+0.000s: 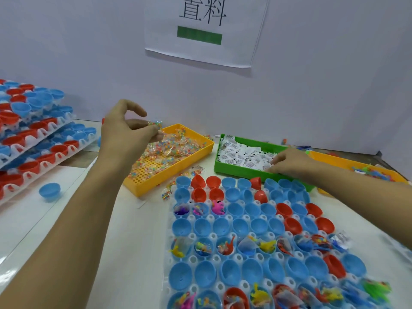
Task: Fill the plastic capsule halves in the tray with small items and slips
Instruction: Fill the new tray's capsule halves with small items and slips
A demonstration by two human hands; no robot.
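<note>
Yellow bin (pixel 191 162): left hand (pixel 124 132) pinches a bead packet (pixel 155 125) above it; right hand (pixel 289 162) fingers close on slips (pixel 240 156) in the green bin (pixel 234 170).

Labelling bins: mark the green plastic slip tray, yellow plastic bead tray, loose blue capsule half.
green plastic slip tray (pixel 236 172), head view, front wall
yellow plastic bead tray (pixel 156 182), head view, front wall
loose blue capsule half (pixel 49 191), head view, outer shell

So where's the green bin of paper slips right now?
The green bin sits right of centre, behind the capsule tray, beside the yellow bin; the right hand reaches in.
</note>
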